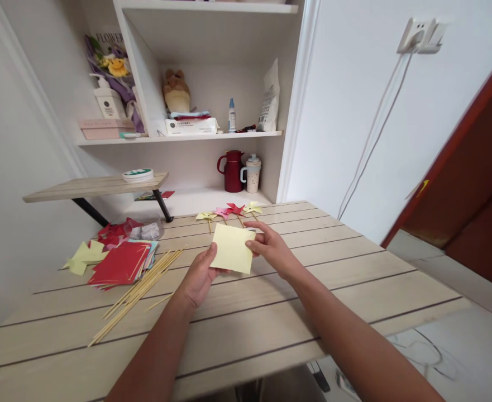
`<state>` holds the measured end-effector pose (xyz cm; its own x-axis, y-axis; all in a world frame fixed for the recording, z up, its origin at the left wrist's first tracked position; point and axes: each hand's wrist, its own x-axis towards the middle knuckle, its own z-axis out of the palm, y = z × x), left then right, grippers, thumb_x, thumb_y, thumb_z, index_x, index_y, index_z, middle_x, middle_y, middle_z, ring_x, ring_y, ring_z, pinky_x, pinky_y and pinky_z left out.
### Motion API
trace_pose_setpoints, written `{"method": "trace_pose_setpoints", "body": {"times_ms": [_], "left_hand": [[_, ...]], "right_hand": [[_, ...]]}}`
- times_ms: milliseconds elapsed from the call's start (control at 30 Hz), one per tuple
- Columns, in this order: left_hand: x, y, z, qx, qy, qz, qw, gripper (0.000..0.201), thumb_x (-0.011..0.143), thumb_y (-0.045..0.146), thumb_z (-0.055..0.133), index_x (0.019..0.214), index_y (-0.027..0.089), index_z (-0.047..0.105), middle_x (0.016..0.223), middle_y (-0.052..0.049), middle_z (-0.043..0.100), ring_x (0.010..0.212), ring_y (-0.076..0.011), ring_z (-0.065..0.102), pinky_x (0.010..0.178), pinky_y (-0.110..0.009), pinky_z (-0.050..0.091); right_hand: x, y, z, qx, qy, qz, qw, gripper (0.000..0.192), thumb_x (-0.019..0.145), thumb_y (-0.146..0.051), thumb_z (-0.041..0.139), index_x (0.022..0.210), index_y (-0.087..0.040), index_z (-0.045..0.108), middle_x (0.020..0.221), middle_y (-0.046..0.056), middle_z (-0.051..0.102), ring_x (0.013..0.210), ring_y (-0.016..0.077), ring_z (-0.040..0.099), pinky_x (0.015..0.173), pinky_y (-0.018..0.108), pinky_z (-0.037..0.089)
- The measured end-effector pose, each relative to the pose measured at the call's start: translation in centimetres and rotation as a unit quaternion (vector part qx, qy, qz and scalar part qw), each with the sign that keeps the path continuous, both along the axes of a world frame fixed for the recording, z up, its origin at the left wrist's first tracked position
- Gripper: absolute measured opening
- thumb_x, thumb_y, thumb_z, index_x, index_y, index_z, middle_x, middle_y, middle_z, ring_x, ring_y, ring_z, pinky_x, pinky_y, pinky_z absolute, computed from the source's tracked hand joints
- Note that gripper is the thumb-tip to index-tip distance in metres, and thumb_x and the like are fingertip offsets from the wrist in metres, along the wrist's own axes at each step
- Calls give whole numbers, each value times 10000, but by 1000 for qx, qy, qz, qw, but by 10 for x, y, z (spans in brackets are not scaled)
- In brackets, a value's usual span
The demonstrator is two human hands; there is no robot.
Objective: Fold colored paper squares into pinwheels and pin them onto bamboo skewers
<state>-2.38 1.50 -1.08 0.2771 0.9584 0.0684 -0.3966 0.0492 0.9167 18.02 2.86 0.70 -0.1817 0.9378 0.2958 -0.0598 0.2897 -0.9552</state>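
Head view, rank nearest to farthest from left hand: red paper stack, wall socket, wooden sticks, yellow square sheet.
1. Yellow square sheet: in the left hand.
2. Wooden sticks: to its left.
3. Red paper stack: farther left.
4. Wall socket: high on the right.

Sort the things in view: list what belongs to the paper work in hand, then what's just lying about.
Likely part of the work:
pale yellow paper square, in the left hand and right hand
colored paper stack
thin sticks
four pinwheels

Seemingly just lying about:
dark red jug
speckled cup
plush toy
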Motion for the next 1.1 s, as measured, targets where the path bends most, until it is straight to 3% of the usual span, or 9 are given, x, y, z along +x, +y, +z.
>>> {"method": "trace_pose_setpoints", "body": {"times_ms": [233, 367, 600, 767, 833, 933, 1000, 1100], "left_hand": [[1, 0, 0, -7, -26, -19, 999, 562, 889, 573, 580, 1211, 124, 681, 1216, -179, 706, 1032, -298, 665, 690, -324, 531], [4, 0, -1, 8, -64, -26, 998, 600, 916, 601, 510, 1315, 168, 624, 1337, -153, 646, 1187, -308, 603, 847, -359, 516], [9, -3, -2, 37, -63, -25, 997, 473, 887, 426, 659, 1285, 171, 648, 1323, -150, 658, 1271, -316, 560, 1057, -431, 419], [14, -5, -1, 10, -110, 26, 994, 554, 842, 354, 728, 1350, 182, 591, 1325, -139, 659, 1263, -311, 579, 1079, -440, 427], [15, -5, 0, -7, -122, 55, 991, 537, 829, 317, 743, 1327, 170, 606, 1313, -139, 667, 1237, -308, 602, 1061, -431, 454], [14, -5, 4, -43, -148, 87, 984, 461, 844, 298, 725, 1275, 163, 633, 1309, -132, 671, 1221, -281, 619, 1024, -390, 492], [11, -4, 7, -73, -173, 95, 978, 404, 867, 314, 697, 1236, 159, 649, 1302, -128, 676, 1220, -259, 623, 1000, -357, 508], [7, -4, 12, -98, -202, 94, 970, 343, 888, 328, 667, 1185, 156, 669, 1276, -121, 693, 1206, -238, 633, 979, -326, 519]], "right_hand": [[-2, -4, 4, -8, 9, -11, 1000, 473, 766, -306, 722, 1216, -235, 596, 562, -97, 450, 589, 125, 499, 651, 304, 498], [-7, -6, 6, -1, 50, -41, 998, 502, 745, -329, 750, 1214, -247, 592, 555, -95, 473, 575, 135, 516, 654, 324, 520], [-21, -7, 1, 23, 106, -86, 990, 599, 732, -377, 785, 1270, -246, 556, 536, -95, 474, 544, 145, 528, 615, 329, 530], [-30, -10, -6, 1, 78, -58, 995, 585, 761, -384, 760, 1287, -242, 547, 527, -110, 404, 528, 140, 532, 600, 325, 544], [-30, -11, -9, 6, 57, -39, 998, 550, 816, -398, 699, 1318, -250, 529, 573, -92, 450, 547, 149, 564, 613, 339, 552], [-26, -10, -13, 53, 19, -34, 998, 487, 878, -384, 611, 1348, -289, 521, 787, -23, 572, 609, 152, 590, 631, 352, 550], [-24, -8, -14, 114, -28, -62, 991, 457, 875, -328, 605, 1330, -315, 558, 897, 8, 561, 680, 161, 577, 652, 352, 541], [-24, -8, -16, 212, -109, -109, 965, 434, 865, -214, 579, 1284, -321, 627, 901, 27, 494, 763, 184, 546, 691, 355, 527]]}}
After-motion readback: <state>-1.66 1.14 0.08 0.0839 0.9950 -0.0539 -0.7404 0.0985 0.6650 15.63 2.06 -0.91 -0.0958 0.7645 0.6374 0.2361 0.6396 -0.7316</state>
